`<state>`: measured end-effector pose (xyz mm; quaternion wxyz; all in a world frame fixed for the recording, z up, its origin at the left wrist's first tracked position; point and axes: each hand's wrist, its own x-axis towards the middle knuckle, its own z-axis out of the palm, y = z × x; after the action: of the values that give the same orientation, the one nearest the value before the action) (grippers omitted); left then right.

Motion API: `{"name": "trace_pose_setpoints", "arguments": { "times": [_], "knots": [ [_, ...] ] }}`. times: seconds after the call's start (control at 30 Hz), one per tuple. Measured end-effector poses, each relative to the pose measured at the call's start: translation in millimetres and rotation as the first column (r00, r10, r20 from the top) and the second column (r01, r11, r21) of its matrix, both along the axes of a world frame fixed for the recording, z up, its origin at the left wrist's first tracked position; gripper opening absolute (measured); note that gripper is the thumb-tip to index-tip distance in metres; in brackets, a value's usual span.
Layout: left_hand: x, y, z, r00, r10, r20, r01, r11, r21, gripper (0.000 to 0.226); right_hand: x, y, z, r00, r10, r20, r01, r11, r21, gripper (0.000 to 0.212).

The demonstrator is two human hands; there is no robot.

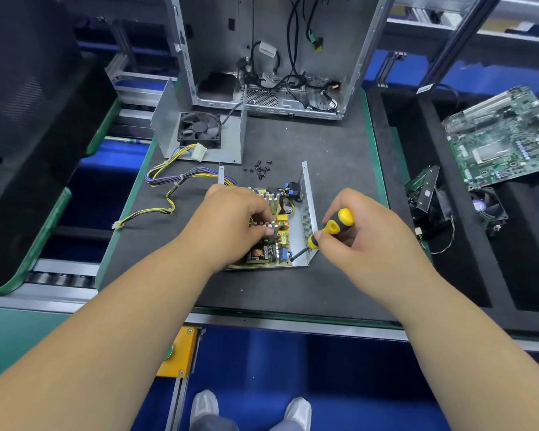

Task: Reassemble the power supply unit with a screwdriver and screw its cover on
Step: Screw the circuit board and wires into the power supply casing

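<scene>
Centre of the dark foam work mat (333,290) sits the open grey metal power supply tray (308,213), its crowded circuit board (269,247) lying inside. The left hand (231,213) rests on the board; the right hand (355,225), just right of the tray's side wall, grips the yellow-and-black screwdriver (330,228), tip down at the board's near right corner. Behind the tray lies a cluster of small black screws (260,169). Further back and left stands the bent metal cover with its black fan (199,132). Behind that, the open computer case (271,54). A bundle of wires (175,181) trails left. Far right, well apart, the green motherboard (501,141).
</scene>
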<state>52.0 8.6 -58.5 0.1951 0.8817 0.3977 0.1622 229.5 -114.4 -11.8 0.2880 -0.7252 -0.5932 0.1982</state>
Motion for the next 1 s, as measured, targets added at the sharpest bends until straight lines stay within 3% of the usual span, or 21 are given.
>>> {"name": "trace_pose_setpoints", "arguments": {
  "times": [1.0],
  "knots": [
    [-0.3,1.5,-2.7,1.000,-0.003,0.003,0.003,1.000,0.009,0.010,-11.5,3.1,9.0,0.980,0.102,0.170,-0.087,0.992,-0.096,0.017]
  ]
}}
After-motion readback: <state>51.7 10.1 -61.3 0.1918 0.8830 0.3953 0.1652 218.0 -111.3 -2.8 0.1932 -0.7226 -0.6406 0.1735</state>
